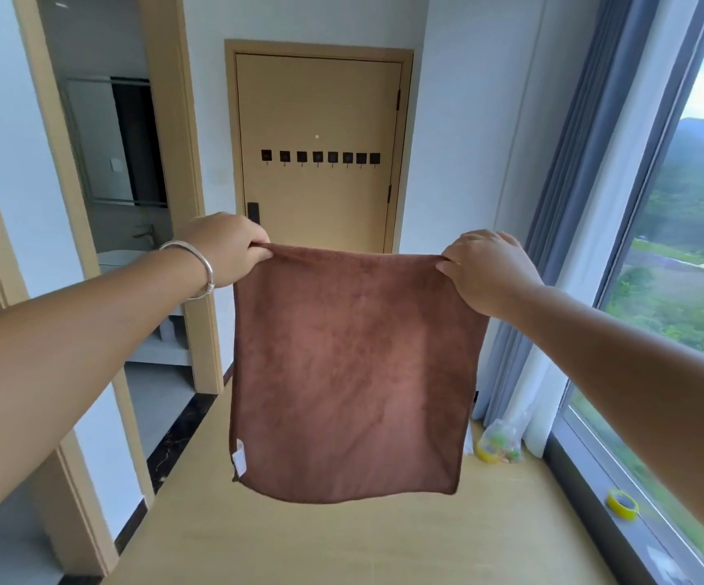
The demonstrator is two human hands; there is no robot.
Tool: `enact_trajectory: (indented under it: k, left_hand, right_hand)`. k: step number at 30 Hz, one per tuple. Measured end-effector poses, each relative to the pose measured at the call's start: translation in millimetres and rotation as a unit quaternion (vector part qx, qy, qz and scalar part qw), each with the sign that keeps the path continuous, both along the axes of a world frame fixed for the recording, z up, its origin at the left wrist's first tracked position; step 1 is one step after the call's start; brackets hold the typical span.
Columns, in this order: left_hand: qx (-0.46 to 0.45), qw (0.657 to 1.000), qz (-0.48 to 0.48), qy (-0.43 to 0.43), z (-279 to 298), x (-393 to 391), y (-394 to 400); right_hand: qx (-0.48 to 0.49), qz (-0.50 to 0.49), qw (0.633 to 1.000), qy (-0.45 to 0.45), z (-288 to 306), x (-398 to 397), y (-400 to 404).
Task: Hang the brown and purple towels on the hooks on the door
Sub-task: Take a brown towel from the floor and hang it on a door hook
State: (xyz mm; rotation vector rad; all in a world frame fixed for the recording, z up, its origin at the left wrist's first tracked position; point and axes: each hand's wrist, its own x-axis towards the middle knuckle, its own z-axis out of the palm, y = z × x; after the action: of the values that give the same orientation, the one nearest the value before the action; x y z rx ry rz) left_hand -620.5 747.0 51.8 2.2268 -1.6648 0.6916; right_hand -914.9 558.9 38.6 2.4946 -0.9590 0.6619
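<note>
**Brown towel held open, facing the hooks**

Pale walls and a tan floor lead to the far door (318,149), which carries a level row of small dark hooks (319,157) about halfway up; all of them look bare. On the right a tall window shows green hills, with blue-grey curtains (586,171) beside it; on the left an open doorway gives onto a bathroom.

Between the person and the door hangs the brown towel (350,373), spread flat by its two top corners. The left hand (225,249), a silver bangle (198,268) on its wrist, has its fingers curled tight round the left corner; the right hand (485,268) pinches the right corner the same way. Holding both corners apart keeps the top edge taut and straight, probably so that the edge can be found and lifted over a hook without bunching. A white label (239,457) shows at the lower left corner.

The towel is well short of the door, so the hanging step is not yet begun. No purple towel is in view.

A roll of yellow tape (622,504) lies on the window sill, and a clear bag (500,443) sits on the floor by the curtains.
</note>
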Motion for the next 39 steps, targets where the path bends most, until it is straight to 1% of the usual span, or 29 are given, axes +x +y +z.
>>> enact_trajectory:
  k: [7,16,23,27,31,35,39]
  left_hand:
    - [0.002,1.000,0.001,0.004,3.0,94.7,-87.0]
    - [-0.016,0.999,0.026,0.015,-18.1,176.1,-196.1]
    - [-0.008,0.997,0.070,0.021,-18.3,223.5,-299.4]
    - [-0.003,0.995,0.093,0.020,-10.1,252.8,-355.4]
    - [-0.014,0.993,0.116,0.023,-12.7,287.0,-401.2]
    - [0.017,0.991,0.132,0.016,-19.4,329.3,-441.4]
    - [0.014,0.990,0.134,0.039,-23.5,384.5,-482.0]
  right_hand:
    - [0.019,0.009,1.000,-0.007,10.8,90.5,-84.2]
    - [0.034,0.002,0.999,-0.025,-12.3,184.3,-207.1]
    - [0.042,0.053,0.997,-0.036,-3.8,248.7,-330.2]
    - [0.056,0.091,0.994,-0.016,8.3,283.3,-394.8]
    - [0.057,0.121,0.991,-0.015,7.3,323.7,-446.0]
    - [0.065,0.142,0.988,-0.016,0.1,364.9,-488.0]
    - [0.059,0.147,0.987,-0.013,-3.2,416.1,-529.9]
